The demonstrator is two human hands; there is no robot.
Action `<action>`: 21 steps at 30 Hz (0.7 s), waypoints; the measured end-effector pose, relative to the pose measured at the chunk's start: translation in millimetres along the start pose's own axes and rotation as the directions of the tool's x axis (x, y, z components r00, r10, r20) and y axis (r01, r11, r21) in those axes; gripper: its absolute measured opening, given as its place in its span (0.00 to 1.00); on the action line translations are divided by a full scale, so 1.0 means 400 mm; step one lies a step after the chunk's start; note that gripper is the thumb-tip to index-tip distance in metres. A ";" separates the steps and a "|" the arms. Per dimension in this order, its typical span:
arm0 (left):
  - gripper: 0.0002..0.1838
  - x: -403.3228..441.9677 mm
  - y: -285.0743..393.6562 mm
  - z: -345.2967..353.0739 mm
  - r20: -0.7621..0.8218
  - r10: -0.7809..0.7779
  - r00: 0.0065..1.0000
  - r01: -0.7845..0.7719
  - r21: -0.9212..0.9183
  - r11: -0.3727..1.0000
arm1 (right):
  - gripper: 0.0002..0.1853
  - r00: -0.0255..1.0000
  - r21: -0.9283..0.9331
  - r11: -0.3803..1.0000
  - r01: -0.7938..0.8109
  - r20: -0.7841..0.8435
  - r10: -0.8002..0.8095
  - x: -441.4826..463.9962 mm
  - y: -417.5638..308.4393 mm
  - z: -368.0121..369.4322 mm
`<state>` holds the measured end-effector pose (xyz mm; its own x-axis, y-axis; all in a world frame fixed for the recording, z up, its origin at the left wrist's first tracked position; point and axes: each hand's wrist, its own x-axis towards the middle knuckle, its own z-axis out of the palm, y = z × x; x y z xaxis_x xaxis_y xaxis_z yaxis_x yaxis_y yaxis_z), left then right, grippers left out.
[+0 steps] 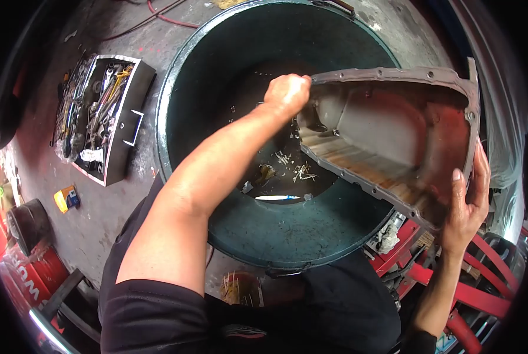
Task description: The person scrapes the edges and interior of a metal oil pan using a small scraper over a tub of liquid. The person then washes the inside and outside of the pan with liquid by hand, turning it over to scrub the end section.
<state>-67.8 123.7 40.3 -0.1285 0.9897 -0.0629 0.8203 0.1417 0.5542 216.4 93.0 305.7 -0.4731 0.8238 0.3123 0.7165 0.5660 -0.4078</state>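
A grey metal oil pan (388,127) is tilted on its side over the right part of a big dark green tub (299,233), its hollow inside facing me. Brown oily stains streak its lower wall, and bolt holes run along its flange. My left hand (287,95) is closed on the pan's left end, its fingertips partly hidden. At the right end, my right hand (467,203) grips the flange, thumb on the near side and fingers behind the edge. Dark liquid with pale scraps lies in the tub's bottom, beside a white-and-blue slim object (277,197).
On the floor to the left sits a metal drawer (131,112) full of wrenches and other tools. A yellow-and-blue box (67,199) lies nearer me. Red metal framework (470,298) stands at the lower right. A red hose (166,17) crosses the floor behind the tub.
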 end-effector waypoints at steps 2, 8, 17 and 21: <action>0.13 -0.005 0.018 -0.015 0.021 0.045 0.999 -0.047 0.110 0.993 | 0.26 0.999 0.045 0.999 -0.015 -0.046 0.017 -0.038 0.002 0.005; 0.11 0.039 -0.014 -0.084 0.423 -0.131 0.897 0.340 -0.467 0.816 | 0.32 0.996 0.008 0.999 0.039 -0.086 -0.038 -0.102 0.016 -0.001; 0.14 -0.053 0.001 -0.053 -0.015 -0.110 0.994 0.108 -0.106 0.989 | 0.33 0.993 0.033 0.998 0.046 -0.113 -0.042 -0.121 0.040 -0.006; 0.13 -0.026 0.043 -0.074 0.090 -0.066 0.994 0.056 0.102 0.993 | 0.33 0.993 0.024 0.999 0.044 -0.114 -0.041 -0.130 0.047 -0.011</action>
<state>-68.7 115.2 75.1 -0.1313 0.9760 -0.1736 0.8641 0.1985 0.4624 256.9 60.6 285.5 -0.4408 0.7908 0.4247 0.6822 0.6026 -0.4140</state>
